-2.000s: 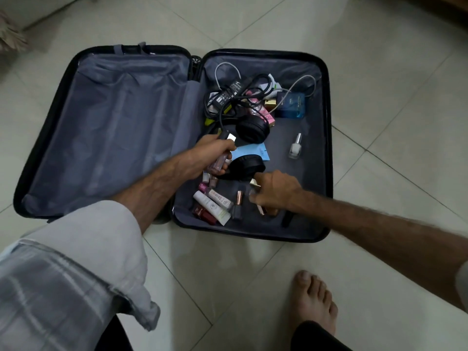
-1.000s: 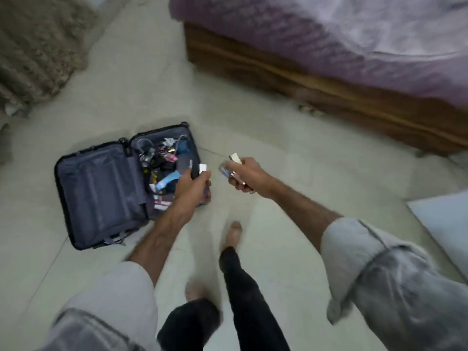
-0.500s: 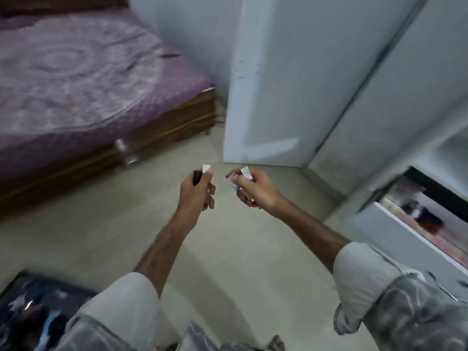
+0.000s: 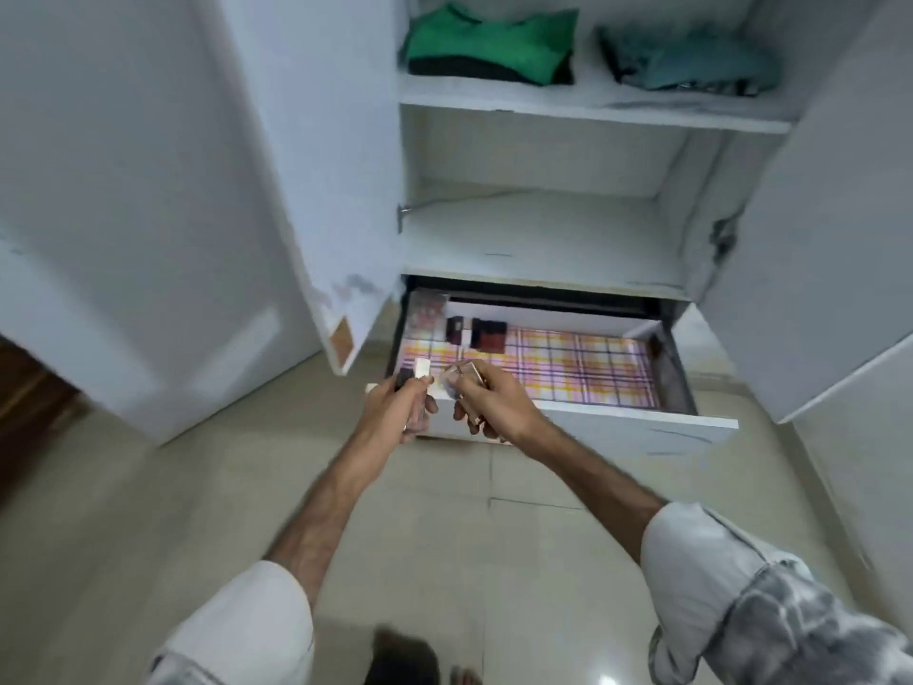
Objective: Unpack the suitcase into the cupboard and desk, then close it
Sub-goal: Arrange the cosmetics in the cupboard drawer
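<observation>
**A:** Where are your hands just now?

**B:** Your left hand (image 4: 400, 410) and your right hand (image 4: 486, 402) are both held out in front of you, just beside each other, over the front edge of the open drawer (image 4: 583, 422) at the bottom of the cupboard (image 4: 543, 239).

**A:** And the fingers?

**B:** Your left fingers (image 4: 425, 420) are curled round a few small cosmetic containers (image 4: 415, 380); a dark cap and a white cap stick up above your fist. Your right fingers (image 4: 469, 417) are clamped on another small bundle of items (image 4: 462, 375), with something clear and something gold-coloured showing. The picture is too blurred to name them more exactly.

**A:** What is in the drawer?

**B:** It has a pink and yellow checked lining (image 4: 568, 363). Two dark small boxes (image 4: 486, 333) stand near its back left, with a patterned box (image 4: 426, 316) in the left corner.

**A:** And higher up?

**B:** Both cupboard doors stand open. The shelf right above the drawer shows only its white surface. On the top shelf, a green folded garment (image 4: 489, 44) lies over a dark one on the left, and a teal bundle of cloth (image 4: 691, 66) lies on the right.

**A:** The suitcase?

**B:** Not visible from here; you see only pale floor tiles (image 4: 494, 561) under your arms.
</observation>
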